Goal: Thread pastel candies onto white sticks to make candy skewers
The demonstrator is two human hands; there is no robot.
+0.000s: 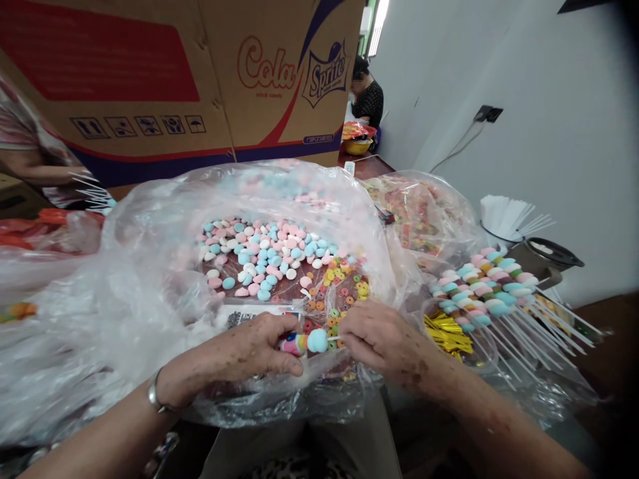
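Observation:
A candy skewer (318, 340) lies level between my two hands, with a pale blue candy at its near-right end and yellow and pink pieces to the left. The thumb and fingers of my left hand (249, 349) close around its left part, hiding some of the candies. At the other side, the fingers of my right hand (382, 336) are pinched on the white stick. Just beyond are loose pink, blue and white candies (264, 256) and small coloured ring candies (339, 286), in an opened clear plastic bag (150, 206).
A large cardboard box (219, 86) stands behind the bag. To the right are finished candy skewers (484, 286), gold twist ties (449, 332), white sticks (506, 214) and a dark-lidded jug (542, 256). Other people sit at the left edge and farther back.

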